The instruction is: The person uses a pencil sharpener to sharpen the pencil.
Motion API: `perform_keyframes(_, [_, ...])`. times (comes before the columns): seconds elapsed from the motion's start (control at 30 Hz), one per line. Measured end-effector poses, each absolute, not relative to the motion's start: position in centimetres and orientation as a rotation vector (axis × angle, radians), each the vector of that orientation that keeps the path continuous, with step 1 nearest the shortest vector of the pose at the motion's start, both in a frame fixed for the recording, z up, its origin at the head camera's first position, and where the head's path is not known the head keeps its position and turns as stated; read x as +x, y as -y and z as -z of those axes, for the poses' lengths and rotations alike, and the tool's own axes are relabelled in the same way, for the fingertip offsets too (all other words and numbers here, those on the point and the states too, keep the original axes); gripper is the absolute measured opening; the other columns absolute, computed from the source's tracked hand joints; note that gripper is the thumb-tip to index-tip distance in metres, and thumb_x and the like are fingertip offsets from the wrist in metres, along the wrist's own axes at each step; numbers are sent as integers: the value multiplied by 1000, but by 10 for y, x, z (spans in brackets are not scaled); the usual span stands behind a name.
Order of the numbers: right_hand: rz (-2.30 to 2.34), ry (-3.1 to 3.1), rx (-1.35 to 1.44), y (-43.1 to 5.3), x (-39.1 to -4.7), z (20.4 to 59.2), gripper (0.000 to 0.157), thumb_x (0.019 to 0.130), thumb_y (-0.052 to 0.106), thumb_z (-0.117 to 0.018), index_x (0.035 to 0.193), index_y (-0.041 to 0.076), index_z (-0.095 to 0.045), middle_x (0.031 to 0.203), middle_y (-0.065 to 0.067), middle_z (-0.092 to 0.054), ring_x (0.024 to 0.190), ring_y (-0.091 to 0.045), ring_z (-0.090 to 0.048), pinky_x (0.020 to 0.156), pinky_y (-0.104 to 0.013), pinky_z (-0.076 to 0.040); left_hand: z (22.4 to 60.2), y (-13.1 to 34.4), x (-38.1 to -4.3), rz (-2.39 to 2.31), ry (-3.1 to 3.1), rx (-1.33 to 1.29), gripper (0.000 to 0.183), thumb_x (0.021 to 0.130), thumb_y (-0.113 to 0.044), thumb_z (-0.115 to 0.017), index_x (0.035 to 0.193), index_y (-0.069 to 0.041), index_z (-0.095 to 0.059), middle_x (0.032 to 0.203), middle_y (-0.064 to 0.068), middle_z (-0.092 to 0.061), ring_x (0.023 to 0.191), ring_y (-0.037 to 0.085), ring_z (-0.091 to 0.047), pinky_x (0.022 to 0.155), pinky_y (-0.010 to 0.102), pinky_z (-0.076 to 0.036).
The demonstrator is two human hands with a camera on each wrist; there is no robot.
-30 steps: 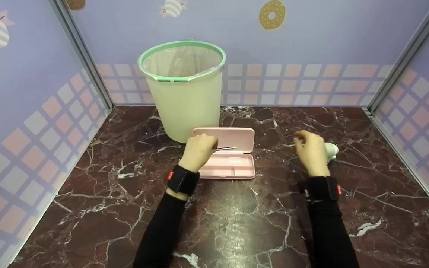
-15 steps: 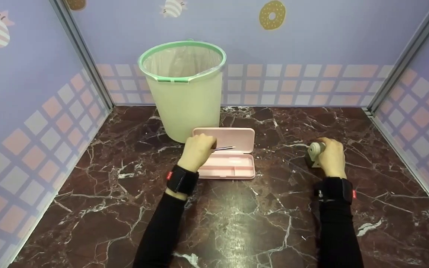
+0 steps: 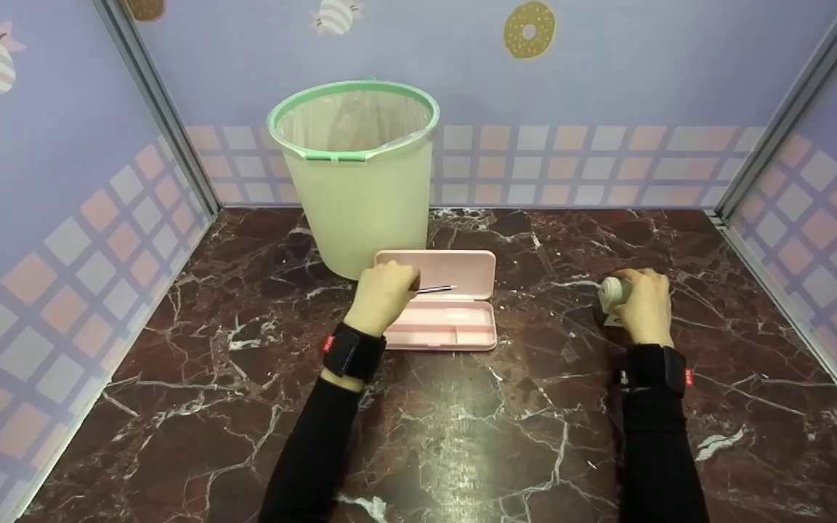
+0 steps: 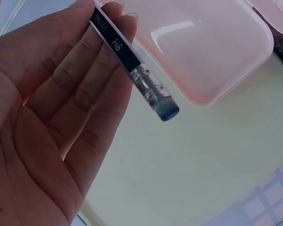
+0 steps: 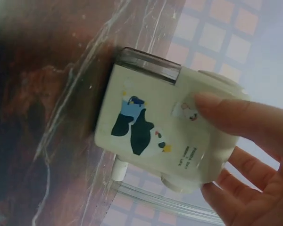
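My left hand (image 3: 383, 294) is above the left part of a pink pencil case (image 3: 474, 276), whose lid stands up. Its thumb and fingertips pinch a dark pencil (image 4: 118, 44); the left wrist view shows the silver ferrule and bluish eraser end sticking out past the fingers. Over at the right, my right hand (image 3: 645, 305) grips a pale crank pencil sharpener (image 5: 146, 117) with panda pictures and a clear drawer. The thumb presses its printed face, while the fingers go behind it. The sharpener is on or very close to the tabletop.
A tall pale-green bin (image 3: 368, 196) with a clear liner stands behind the pencil case. Patterned panels (image 3: 607, 87) enclose the brown marble-look table (image 3: 455, 436) at the back and sides.
My right hand has moved a little right and taken hold of the sharpener, turning it so its round end faces left. The left hand with the pencil has barely moved.
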State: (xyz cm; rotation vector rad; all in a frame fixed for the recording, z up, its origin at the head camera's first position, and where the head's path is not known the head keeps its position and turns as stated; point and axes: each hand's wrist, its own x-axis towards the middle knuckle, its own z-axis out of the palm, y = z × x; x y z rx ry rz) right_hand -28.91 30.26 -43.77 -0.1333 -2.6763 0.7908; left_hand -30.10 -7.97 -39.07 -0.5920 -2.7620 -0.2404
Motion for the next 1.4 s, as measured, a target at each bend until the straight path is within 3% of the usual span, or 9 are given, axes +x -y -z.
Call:
perform_keyframes(0.43, [-782, 2628, -6, -314, -293, 446, 51, 68, -8, -81, 116, -7, -65, 123, -35, -59, 117, -50, -45, 103, -64, -35, 390, 83, -302, 249, 2785, -581, 6, 81, -13, -77, 81, -10, -72, 83, 8, -75, 77, 31, -71, 66, 49, -57])
perform_keyframes(0.87, [-733, 2716, 31, -312, -291, 440, 50, 70, 3, -84, 113, -8, -61, 113, -35, -63, 108, -54, -49, 93, -66, -39, 391, 84, -306, 231, 2793, -570, 7, 81, -15, -78, 83, -10, -73, 84, 7, -76, 78, 31, -72, 66, 49, -58])
perform_keyframes(1.4, [-730, 2799, 245, -265, -294, 429, 46, 64, -5, -83, 106, -10, -63, 107, -35, -66, 98, -54, -61, 87, -62, -47, 390, 81, -304, 242, 2819, -590, 5, 81, -13, -77, 84, -10, -74, 85, 7, -76, 80, 32, -72, 68, 49, -58])
